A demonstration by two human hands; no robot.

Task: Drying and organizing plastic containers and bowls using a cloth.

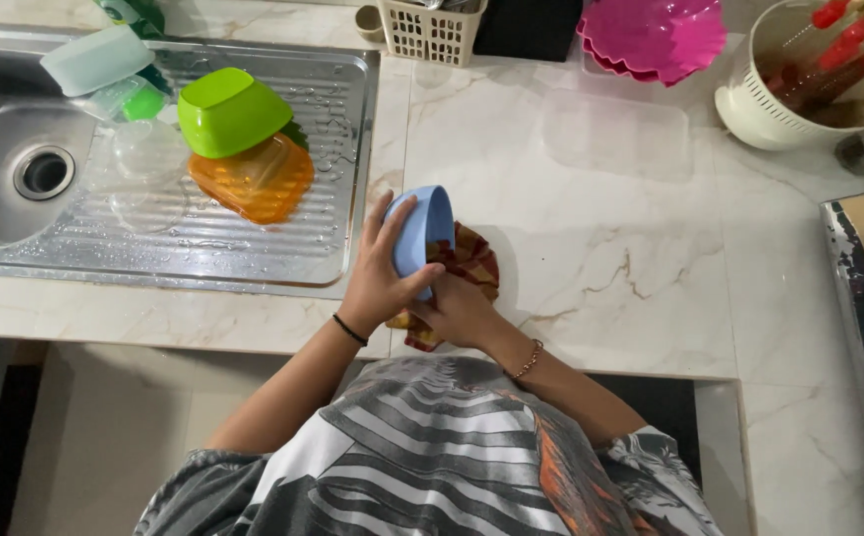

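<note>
My left hand [377,278] grips a light blue bowl [422,233], tilted on its side above the marble counter [650,298]. My right hand [457,308] holds a red and yellow checked cloth [471,260] pressed against the bowl's inside. Both hands sit just right of the steel drainboard [253,238]. The cloth is partly hidden behind the bowl and my fingers.
On the drainboard lie an upturned green bowl [231,111], an orange container [253,181], clear lids [149,174] and a pale box [94,60]. The sink basin [15,169] is at left. A clear lid [615,134], pink bowls [650,38], a white basket [430,30] and a utensil holder [799,79] stand behind.
</note>
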